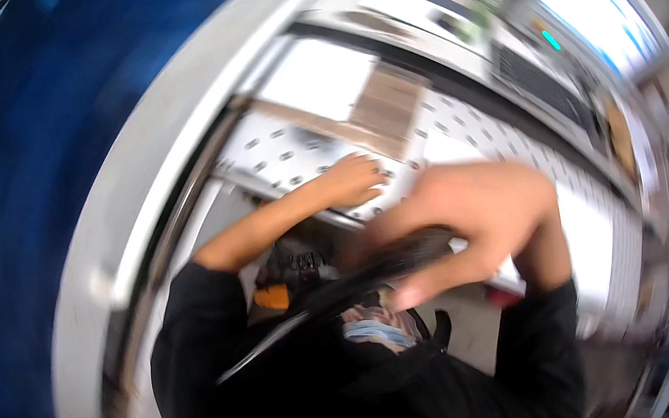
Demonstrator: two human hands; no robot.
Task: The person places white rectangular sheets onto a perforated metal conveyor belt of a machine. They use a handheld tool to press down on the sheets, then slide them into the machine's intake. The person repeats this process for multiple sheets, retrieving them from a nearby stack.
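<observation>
Close to the camera, my right hand (483, 207) is closed around a long black tool (379, 267). The tool tapers to a narrow silvery tip toward the lower left; motion blur hides its exact kind. Farther out, my left hand (354, 179) is at the white slotted tabletop (277, 152), just below a brown cardboard piece (390, 108). Its fingers are curled, and what they may hold is hidden. A white sheet (318, 78) lies beside the cardboard, beyond my left hand.
A wide pale rail (164, 179) borders a dark blue area (65, 164) on the left. At the far right are a lit monitor (595, 6) and a dark keyboard (540, 82). An orange object (271, 297) is below the table's near edge.
</observation>
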